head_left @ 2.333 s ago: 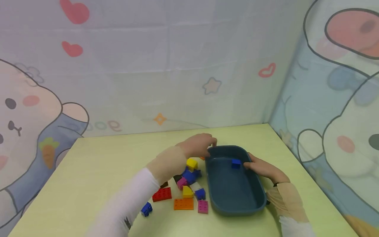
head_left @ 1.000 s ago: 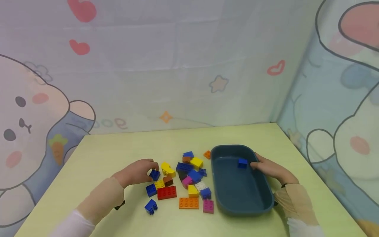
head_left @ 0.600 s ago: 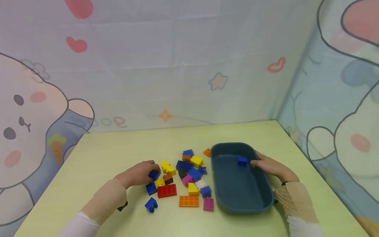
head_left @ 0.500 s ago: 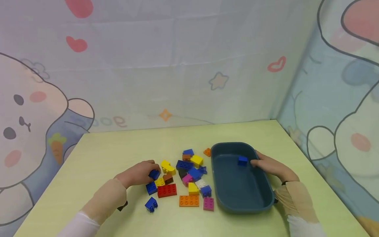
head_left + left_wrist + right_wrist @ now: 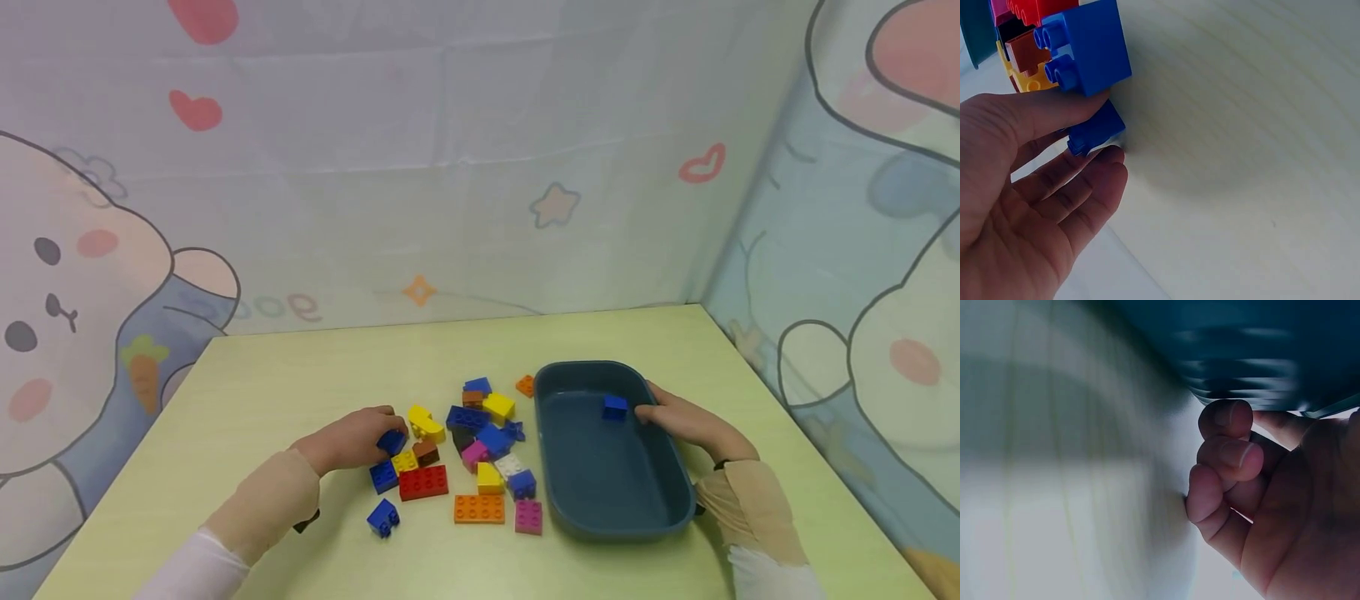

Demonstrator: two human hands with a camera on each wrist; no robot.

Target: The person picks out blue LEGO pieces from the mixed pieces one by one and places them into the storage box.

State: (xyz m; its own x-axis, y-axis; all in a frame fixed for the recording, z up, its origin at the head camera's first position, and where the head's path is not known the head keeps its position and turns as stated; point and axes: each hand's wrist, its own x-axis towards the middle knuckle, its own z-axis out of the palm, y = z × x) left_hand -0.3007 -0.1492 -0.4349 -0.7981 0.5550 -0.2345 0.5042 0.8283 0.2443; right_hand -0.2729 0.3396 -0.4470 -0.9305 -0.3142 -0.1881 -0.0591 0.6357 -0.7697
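"Taking the tray (image 5: 615, 492) as a clock's centre and the table's (image 5: 315, 358) far edge as twelve, where were your hands?"

"Your left hand (image 5: 348, 437) was well apart at nine o'clock, thumb and fingers clamped on one blue brick (image 5: 1096, 128). Your right hand (image 5: 684, 419) was at two, gripping the tray's rim with the thumb inside it."

"And what lay in the tray?"

"One small blue block (image 5: 615, 407), near twelve o'clock."

"How many loose pieces did you have?"

"Between your tray's eight and ten o'clock, you had one red brick (image 5: 423, 482), one white brick (image 5: 508, 466), one black brick (image 5: 462, 440) partly covered, two orange bricks (image 5: 479, 509), two pink bricks (image 5: 528, 517), two brown bricks (image 5: 426, 453) and four yellow bricks (image 5: 490, 479). Two spare blue pieces (image 5: 384, 518) lay toward your left hand's four and five o'clock. The blues in the heap overlapped too much for you to count surely."

"Any brand or writing?"

"The studs were too small to show you a mark. On the backdrop (image 5: 360, 225), at your view's nine o'clock, ran faint round letters (image 5: 303, 307), the reddish one like a 'g' or '9'; the word was too pale to read. Above were three hearts (image 5: 196, 111) and one star (image 5: 555, 205)."
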